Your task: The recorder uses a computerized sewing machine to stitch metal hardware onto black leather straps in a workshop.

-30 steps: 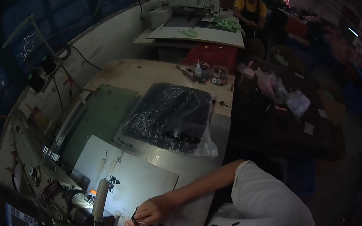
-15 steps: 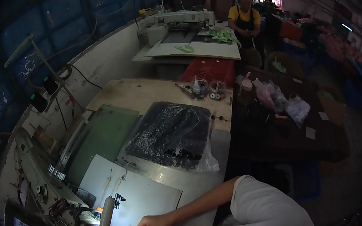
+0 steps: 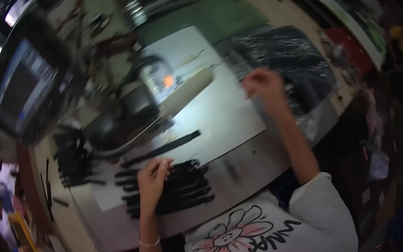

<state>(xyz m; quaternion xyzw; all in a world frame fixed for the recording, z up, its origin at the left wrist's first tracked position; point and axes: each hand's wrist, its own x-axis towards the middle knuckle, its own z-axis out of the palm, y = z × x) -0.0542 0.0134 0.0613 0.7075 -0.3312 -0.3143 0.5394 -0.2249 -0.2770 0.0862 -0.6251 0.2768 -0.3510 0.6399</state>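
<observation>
Over a row of black strips (image 3: 167,195) at the table's front, my left hand (image 3: 154,178) has its fingers curled together, on something I cannot make out, if anything. A single black strip (image 3: 170,143) lies just beyond it. My right hand (image 3: 263,86) is raised at the right edge of the white board (image 3: 226,117), beside a plastic-wrapped dark stack (image 3: 293,64); its fingers are bent and smeared by motion. A sewing machine head (image 3: 132,112) with a pale cylinder (image 3: 188,89) and a small lamp glow stands above the board.
A screen (image 3: 20,82) is at upper left. More black strips (image 3: 69,157) lie left of the machine. A green mat (image 3: 216,13) is at the back, and a red crate (image 3: 339,39) stands to the right. A person in yellow (image 3: 399,46) is at far right.
The view has swung down and leftward toward the table. My hands have separated: the right has moved away toward the wrapped stack, while the left is above the black strips.
</observation>
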